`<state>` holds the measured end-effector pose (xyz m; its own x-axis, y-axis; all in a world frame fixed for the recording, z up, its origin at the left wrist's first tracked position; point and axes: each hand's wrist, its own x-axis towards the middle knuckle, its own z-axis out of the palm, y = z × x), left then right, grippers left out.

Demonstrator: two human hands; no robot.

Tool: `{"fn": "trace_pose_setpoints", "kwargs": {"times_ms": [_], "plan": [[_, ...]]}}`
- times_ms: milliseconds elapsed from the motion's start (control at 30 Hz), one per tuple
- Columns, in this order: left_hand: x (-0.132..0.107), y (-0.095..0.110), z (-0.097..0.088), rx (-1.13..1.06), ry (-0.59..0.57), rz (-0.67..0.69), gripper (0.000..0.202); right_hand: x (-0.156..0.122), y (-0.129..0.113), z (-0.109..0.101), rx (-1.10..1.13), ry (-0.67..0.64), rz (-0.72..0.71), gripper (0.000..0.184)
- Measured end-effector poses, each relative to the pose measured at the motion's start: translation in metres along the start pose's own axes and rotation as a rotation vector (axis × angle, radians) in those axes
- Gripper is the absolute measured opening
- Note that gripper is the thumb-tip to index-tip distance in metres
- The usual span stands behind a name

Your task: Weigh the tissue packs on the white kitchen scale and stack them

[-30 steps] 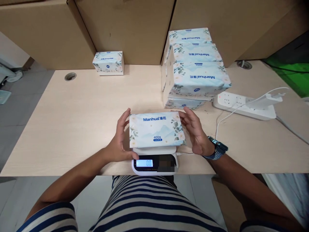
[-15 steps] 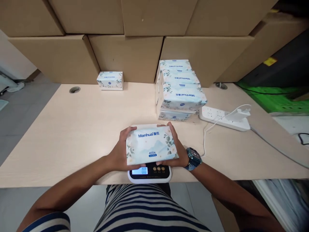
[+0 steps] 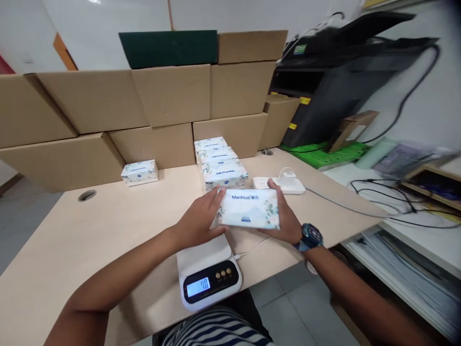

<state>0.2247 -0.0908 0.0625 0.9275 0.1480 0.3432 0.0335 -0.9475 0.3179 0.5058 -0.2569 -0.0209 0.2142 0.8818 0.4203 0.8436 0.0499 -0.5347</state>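
A white and blue tissue pack (image 3: pixel 250 207) is held between both hands, lifted above the desk and to the right of a white kitchen scale (image 3: pixel 208 268). My left hand (image 3: pixel 199 222) grips its left end, my right hand (image 3: pixel 285 218), with a watch on the wrist, grips its right end. The scale's pan is bare and its display is lit. A stack of several matching tissue packs (image 3: pixel 220 166) stands just behind the held pack. One single pack (image 3: pixel 139 172) lies further left by the cardboard boxes.
Large cardboard boxes (image 3: pixel 144 105) line the back of the light wooden desk (image 3: pixel 90 230). A white power strip (image 3: pixel 279 185) with a plugged charger lies right of the stack. A black printer (image 3: pixel 334 81) and loose cables sit on the right.
Both hands closed on the pack and lifted it off the scale, carrying it up and to the right. The camera view tilted up and swung right.
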Motion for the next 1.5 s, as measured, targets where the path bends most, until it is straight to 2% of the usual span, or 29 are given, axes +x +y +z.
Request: {"fn": "trace_pose_setpoints", "kwargs": {"times_ms": [67, 133, 200, 267, 400, 500, 667, 900, 1067, 1200, 1267, 1333, 1433, 1500], "plan": [[0.008, -0.004, 0.001, -0.042, -0.196, -0.114, 0.089, 0.002, 0.013, -0.012, 0.007, -0.043, 0.089, 0.137], [0.007, -0.006, 0.001, -0.089, -0.273, -0.151, 0.075, 0.001, 0.023, -0.014, 0.049, -0.104, 0.192, 0.123], [-0.001, -0.008, 0.0, -0.108, -0.258, -0.173, 0.067, 0.001, 0.029, -0.011, 0.091, -0.125, 0.228, 0.109], [-0.012, -0.011, -0.003, -0.106, -0.225, -0.236, 0.063, 0.004, 0.029, -0.007, 0.111, -0.132, 0.194, 0.097], [-0.043, -0.024, -0.004, -0.069, -0.181, -0.463, 0.071, 0.02, 0.022, -0.002, 0.111, -0.189, 0.113, 0.093], [-0.07, -0.033, 0.0, -0.132, -0.14, -0.59, 0.078, 0.029, 0.015, 0.0, 0.104, -0.227, 0.059, 0.09], [-0.094, -0.043, 0.01, -0.186, -0.052, -0.539, 0.076, 0.026, 0.004, 0.006, 0.049, -0.197, 0.054, 0.085], [-0.089, -0.058, 0.012, -0.203, -0.041, -0.469, 0.073, 0.024, -0.007, 0.004, 0.002, -0.24, 0.111, 0.087], [-0.088, -0.062, 0.014, -0.233, -0.024, -0.448, 0.072, 0.022, -0.015, 0.001, -0.126, -0.298, 0.209, 0.091], [-0.088, -0.064, 0.016, -0.338, 0.099, -0.498, 0.072, 0.018, -0.013, 0.006, -0.181, -0.277, 0.217, 0.09], [-0.089, -0.07, 0.015, -0.372, 0.195, -0.56, 0.073, 0.014, -0.013, 0.01, -0.187, -0.199, 0.146, 0.095], [-0.091, -0.08, 0.012, -0.358, 0.293, -0.623, 0.073, 0.009, -0.017, 0.011, -0.201, -0.056, 0.047, 0.104], [-0.098, -0.108, -0.002, -0.288, 0.452, -0.695, 0.062, 0.003, -0.04, 0.005, -0.161, 0.163, -0.098, 0.106], [-0.103, -0.133, -0.017, -0.24, 0.576, -0.744, 0.051, 0.005, -0.07, 0.002, -0.056, 0.237, -0.23, 0.101]]}}
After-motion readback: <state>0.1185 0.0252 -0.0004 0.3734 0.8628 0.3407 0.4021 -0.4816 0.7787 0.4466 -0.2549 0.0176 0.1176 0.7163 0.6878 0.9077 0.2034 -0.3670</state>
